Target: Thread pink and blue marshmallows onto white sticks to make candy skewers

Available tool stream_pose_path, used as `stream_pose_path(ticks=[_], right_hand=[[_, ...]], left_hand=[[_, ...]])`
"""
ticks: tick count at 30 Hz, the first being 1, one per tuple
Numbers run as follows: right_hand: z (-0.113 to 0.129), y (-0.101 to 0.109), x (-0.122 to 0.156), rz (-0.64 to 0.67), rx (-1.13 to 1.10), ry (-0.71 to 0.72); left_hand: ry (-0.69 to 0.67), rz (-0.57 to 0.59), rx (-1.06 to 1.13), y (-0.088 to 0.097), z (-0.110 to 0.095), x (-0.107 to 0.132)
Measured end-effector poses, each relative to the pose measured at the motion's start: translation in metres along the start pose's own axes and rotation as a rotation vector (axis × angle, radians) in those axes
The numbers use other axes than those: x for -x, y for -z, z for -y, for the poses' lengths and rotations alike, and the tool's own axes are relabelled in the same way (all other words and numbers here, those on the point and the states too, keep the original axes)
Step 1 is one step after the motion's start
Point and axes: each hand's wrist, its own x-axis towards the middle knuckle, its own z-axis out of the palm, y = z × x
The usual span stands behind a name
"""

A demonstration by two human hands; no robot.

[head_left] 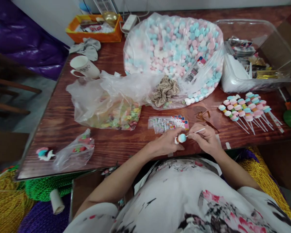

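Note:
My left hand is closed on a light-blue marshmallow with a white one beside it, at the table's near edge. My right hand pinches a thin white stick whose tip meets the blue marshmallow. Just beyond my hands lies a small stack of printed sticker packets. A big clear bag of pink, blue and white marshmallows fills the far middle of the table. Several finished marshmallow sticks lie in a row to the right.
A clear bag of coloured sweets lies at left, with a white mug and an orange tray behind. A beige scrunchie rests by the big bag. A clear box of supplies stands far right. A small bag and figurine sit front left.

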Motion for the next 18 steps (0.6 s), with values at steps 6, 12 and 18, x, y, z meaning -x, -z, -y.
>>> stream_pose_path(ticks=[6,12,18], right_hand=[[-0.008,0.013,-0.003,-0.107,-0.207,-0.067],[-0.011,0.018,-0.005,-0.144,-0.212,-0.037],[-0.007,0.028,-0.006,0.015,-0.122,0.092]], left_hand=[[-0.073,-0.091,-0.072,0.014,0.011,0.007],[0.029,-0.056,-0.147,0.013,0.025,0.012],[0.104,0.03,0.248,0.01,0.026,0.01]])
